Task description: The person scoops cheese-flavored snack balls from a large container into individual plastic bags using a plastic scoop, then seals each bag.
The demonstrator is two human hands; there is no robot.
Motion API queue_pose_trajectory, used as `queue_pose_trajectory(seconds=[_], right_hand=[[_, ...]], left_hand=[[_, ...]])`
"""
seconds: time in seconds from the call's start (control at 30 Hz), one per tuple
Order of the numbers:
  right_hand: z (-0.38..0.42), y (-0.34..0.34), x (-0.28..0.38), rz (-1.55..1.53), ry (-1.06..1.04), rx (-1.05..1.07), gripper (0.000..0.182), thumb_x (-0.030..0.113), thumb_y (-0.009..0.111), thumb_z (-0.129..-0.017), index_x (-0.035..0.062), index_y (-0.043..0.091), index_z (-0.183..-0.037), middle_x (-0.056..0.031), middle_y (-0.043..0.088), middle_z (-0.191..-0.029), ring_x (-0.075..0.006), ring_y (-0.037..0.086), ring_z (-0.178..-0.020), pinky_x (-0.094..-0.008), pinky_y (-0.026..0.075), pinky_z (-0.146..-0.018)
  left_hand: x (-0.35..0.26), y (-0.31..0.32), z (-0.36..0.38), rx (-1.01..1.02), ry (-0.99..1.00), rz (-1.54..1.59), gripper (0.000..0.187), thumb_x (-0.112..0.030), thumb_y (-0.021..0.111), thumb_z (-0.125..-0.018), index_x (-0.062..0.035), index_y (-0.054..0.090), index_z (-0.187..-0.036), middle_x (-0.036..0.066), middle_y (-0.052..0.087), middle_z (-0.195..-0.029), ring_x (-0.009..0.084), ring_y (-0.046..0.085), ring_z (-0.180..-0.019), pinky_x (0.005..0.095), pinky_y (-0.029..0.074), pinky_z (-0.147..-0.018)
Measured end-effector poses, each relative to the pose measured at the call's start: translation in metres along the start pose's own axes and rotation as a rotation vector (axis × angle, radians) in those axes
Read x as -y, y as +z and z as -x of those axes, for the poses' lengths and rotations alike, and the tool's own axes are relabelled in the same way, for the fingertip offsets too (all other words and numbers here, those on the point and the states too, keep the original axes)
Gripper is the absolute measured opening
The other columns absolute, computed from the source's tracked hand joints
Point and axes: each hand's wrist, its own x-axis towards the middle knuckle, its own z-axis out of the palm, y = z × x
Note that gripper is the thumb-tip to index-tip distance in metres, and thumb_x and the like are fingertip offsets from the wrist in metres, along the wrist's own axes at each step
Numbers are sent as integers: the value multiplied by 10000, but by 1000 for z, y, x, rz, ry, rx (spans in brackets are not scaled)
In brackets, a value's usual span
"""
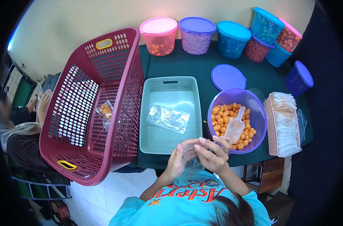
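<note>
Near my chest, in front of the table edge, my left hand and my right hand are both closed on a clear plastic bag, which looks empty. Just beyond my right hand stands a purple tub of orange round snacks, with a clear scoop lying on them. A pale green basket to the left of the tub holds a flat clear packet. In the large maroon basket lies a bag with orange snacks.
A pink basket of stacked clear bags stands right of the tub. A purple lid lies behind it. Several lidded tubs line the back, including a pink one. At far left sits another person.
</note>
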Motion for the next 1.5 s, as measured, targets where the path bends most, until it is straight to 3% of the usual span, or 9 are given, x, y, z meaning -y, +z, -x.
queue_pose_trajectory(seconds=[0.27, 0.5, 0.7, 0.8, 0.93, 1.0, 1.3, 1.43, 1.5], right_hand=[[-9, 3, 5, -127, 4, 63, 193, 102, 689, -605, 150, 623, -779, 41, 524, -783, -139, 435, -736, -305, 278, -686], [-26, -15, 8, -119, 128, 309, 174, 110, 666, -641, 112, 566, -784, 22, 551, -782, -162, 483, -745, -314, 305, -715], [-33, -28, 0, -247, 180, 419, 135, 87, 644, -656, 96, 565, -766, 22, 576, -865, -173, 481, -825, -344, 288, -765], [-35, -33, -3, -332, 179, 500, 118, 81, 630, -668, 94, 562, -764, 31, 585, -949, -180, 464, -891, -346, 273, -788], [-38, -37, -6, -452, 197, 558, 173, 45, 644, -637, 98, 541, -765, 15, 607, -997, -211, 452, -900, -322, 292, -808], [-36, -37, -7, -472, 196, 597, 148, 59, 628, -659, 98, 549, -778, 20, 587, -1030, -208, 446, -921, -338, 284, -802], [-49, -50, -8, -479, 67, 655, 153, 50, 631, -655, 76, 559, -787, 33, 549, -1105, -193, 451, -918, -345, 292, -771], [-53, -51, -7, -409, 30, 656, 134, 72, 640, -661, 89, 552, -760, 23, 551, -1100, -188, 456, -918, -337, 295, -774], [-57, -52, -6, -495, 8, 694, 131, 75, 639, -665, 98, 543, -751, 18, 542, -1111, -186, 460, -919, -337, 296, -776]], left_hand=[[-3, -1, 0, -156, 274, -419, 392, -239, 298, -927, 71, 513, -1033, 179, 575, -1011, 195, 547, -946, 296, 412, -842], [-4, -6, 1, -109, 286, -701, 413, -270, 333, -912, 54, 485, -1118, 160, 597, -971, 160, 575, -881, 254, 448, -752], [-13, -14, -6, 168, 231, -554, 734, -525, 405, -821, 45, 294, -1270, 203, 410, -1230, 267, 417, -1135, 343, 324, -928], [-6, -26, -13, 372, 137, -448, 1078, -633, 579, -633, 27, 90, -1332, 216, 159, -1358, 296, 196, -1260, 398, 165, -1009], [-1, -34, -20, 459, 89, -259, 1119, -578, 645, -603, 25, 50, -1334, 216, 166, -1347, 285, 205, -1257, 396, 167, -1010], [-5, -34, -18, 409, -106, -211, 1259, -609, 705, -472, 36, 39, -1325, 229, 224, -1309, 293, 220, -1248, 387, 174, -1002], [-45, -51, -30, 446, -218, -633, 945, -467, 723, -468, 88, 410, -1166, 154, 454, -1107, 230, 446, -1052, 345, 320, -890], [-34, -36, -36, 596, 175, -611, 954, -383, 725, -474, 16, 325, -1243, 117, 431, -1056, 225, 440, -1013, 330, 313, -900], [-21, -43, -31, 598, 104, -518, 960, -359, 740, -466, 22, 310, -1234, 115, 428, -1070, 222, 424, -1027, 331, 292, -924]])
